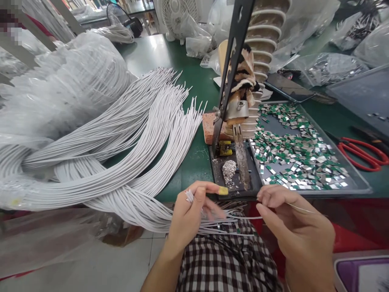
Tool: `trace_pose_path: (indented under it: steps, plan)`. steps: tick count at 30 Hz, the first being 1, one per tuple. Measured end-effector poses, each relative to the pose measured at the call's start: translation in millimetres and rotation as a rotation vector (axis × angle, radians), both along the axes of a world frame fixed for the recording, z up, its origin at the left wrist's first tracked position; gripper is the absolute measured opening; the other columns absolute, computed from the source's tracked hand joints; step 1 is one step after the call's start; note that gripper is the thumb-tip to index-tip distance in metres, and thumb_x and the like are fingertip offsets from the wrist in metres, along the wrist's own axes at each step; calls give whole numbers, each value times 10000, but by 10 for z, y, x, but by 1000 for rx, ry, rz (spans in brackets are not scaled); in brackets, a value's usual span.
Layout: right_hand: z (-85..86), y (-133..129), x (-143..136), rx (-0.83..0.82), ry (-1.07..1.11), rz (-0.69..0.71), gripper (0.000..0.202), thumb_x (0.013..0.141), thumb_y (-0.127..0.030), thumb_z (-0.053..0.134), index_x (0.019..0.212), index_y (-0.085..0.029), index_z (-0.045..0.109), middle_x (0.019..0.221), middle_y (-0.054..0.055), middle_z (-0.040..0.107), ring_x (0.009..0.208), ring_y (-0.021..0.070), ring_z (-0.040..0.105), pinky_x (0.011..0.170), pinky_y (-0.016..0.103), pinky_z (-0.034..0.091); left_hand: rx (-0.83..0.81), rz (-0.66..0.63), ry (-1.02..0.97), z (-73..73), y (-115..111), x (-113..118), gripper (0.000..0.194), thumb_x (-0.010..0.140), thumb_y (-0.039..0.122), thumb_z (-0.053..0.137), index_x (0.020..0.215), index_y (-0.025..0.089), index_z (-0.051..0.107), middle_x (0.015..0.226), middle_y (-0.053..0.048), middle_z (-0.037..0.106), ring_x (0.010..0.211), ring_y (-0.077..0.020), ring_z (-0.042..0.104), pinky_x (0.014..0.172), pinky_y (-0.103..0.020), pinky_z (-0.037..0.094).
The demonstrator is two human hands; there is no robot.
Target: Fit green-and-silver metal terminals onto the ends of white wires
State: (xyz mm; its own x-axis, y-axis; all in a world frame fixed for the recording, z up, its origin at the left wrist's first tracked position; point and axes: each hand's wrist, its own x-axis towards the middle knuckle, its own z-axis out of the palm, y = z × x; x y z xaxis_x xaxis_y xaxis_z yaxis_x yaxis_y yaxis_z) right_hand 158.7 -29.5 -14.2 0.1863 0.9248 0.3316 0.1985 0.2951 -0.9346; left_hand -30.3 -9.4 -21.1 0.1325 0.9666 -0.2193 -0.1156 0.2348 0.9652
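Under nearly everything, a big flat green table (194, 166). Across the left side, a huge heap of long thin white cables (136, 172), with one bunch hanging over the lap. Over the back of the heap, a crinkly clear plastic bag (82, 73). To the right, a shallow clear plastic tray (363, 190). On the lap, a dark-and-white checked cloth (227, 267). In the middle, a fat pale ribbed tube (264, 44) and a long black slotted metal bar (231, 61), both in the way of the back.

Left hand (188, 211) above the lap bunch, fingers partly stretched and blurry; cannot tell if gripping. Right hand (291, 223) with thumb and fingertips narrow, close to a cable end; cannot tell how tight.

Right of the tray, scissors with red handles (361, 156). Behind the bar, partly hidden, a rough red brick (209, 126). Just beside the tray, a brown-grey metal rod (242, 158) pointing down, next to a shiny silver lump (229, 172). Inside the tray, tiny green and silver chips (291, 152).
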Motion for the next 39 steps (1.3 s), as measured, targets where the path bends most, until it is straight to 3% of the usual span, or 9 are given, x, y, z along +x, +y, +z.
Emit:
trace_pose_path:
  steps: [3, 6, 9, 13, 21, 30, 32, 35, 39]
  plan:
    - [71, 10, -27, 44, -204, 130, 130, 861, -151, 727, 916, -244, 654, 836, 3, 658, 825, 136, 634, 727, 225, 550, 64, -162, 147, 55, -48, 63, 226, 958, 310, 655, 1124, 170, 714, 895, -49, 761, 565, -100, 591, 569, -213, 486]
    - [130, 12, -97, 129, -359, 250, 102, 902, -178, 695, 987, -233, 700, 872, 15, 727, 842, 143, 653, 741, 236, 564, 173, -328, 242, 100, -92, 123, 426, 858, 100, 705, 1267, 192, 637, 1094, -55, 739, 843, -155, 648, 790, -248, 509]
    - [128, -7, -134, 159, -348, 269, 119, 932, -129, 630, 935, -221, 706, 833, 6, 733, 808, 135, 640, 716, 238, 558, 197, -403, 251, 105, -106, 110, 361, 871, 88, 699, 1214, 190, 650, 1012, -31, 731, 835, -155, 634, 763, -240, 478]
    - [89, -50, -106, 119, -236, 108, 115, 880, -138, 729, 881, -251, 709, 730, -37, 694, 712, 122, 607, 655, 245, 517, 345, -287, 181, 103, -84, 63, 18, 918, 192, 719, 924, 175, 725, 809, -2, 686, 690, -125, 560, 644, -227, 402]
    - [127, -51, -9, 38, -151, 201, 260, 892, -76, 651, 995, -291, 756, 764, -22, 721, 727, 143, 664, 657, 274, 534, 388, -206, 179, 193, -36, 103, 276, 976, 287, 663, 741, 150, 708, 659, 1, 581, 611, -121, 490, 572, -241, 342]
    - [199, 39, 113, -239, -223, 295, 344, 990, -313, 515, 679, -219, 627, 631, -7, 587, 561, 121, 551, 524, 243, 441, 481, -162, 144, 148, -2, 116, 181, 937, 215, 715, 771, 158, 759, 715, -32, 699, 668, -140, 583, 634, -238, 419]
    - [136, 150, 226, -199, -391, 151, 331, 982, -370, 512, 718, -228, 651, 689, 11, 646, 621, 147, 595, 578, 269, 460, 481, -135, 116, 130, 13, 107, 148, 945, 185, 696, 829, 168, 787, 767, -44, 737, 707, -149, 621, 661, -237, 450]
    - [-15, 404, 419, -120, -719, -297, 330, 942, -462, 513, 803, -222, 693, 821, 86, 703, 794, 238, 609, 663, 348, 427, 452, -129, 76, 97, 32, 107, 155, 944, 154, 680, 913, 194, 827, 867, -62, 764, 795, -166, 673, 716, -245, 497]
    - [-145, 660, 562, -130, -767, -316, 363, 889, -503, 558, 655, -235, 632, 715, 88, 644, 767, 254, 539, 624, 353, 348, 373, -65, 44, 50, 41, 166, 62, 857, 184, 782, 858, 201, 842, 893, -69, 760, 803, -181, 688, 687, -247, 509]
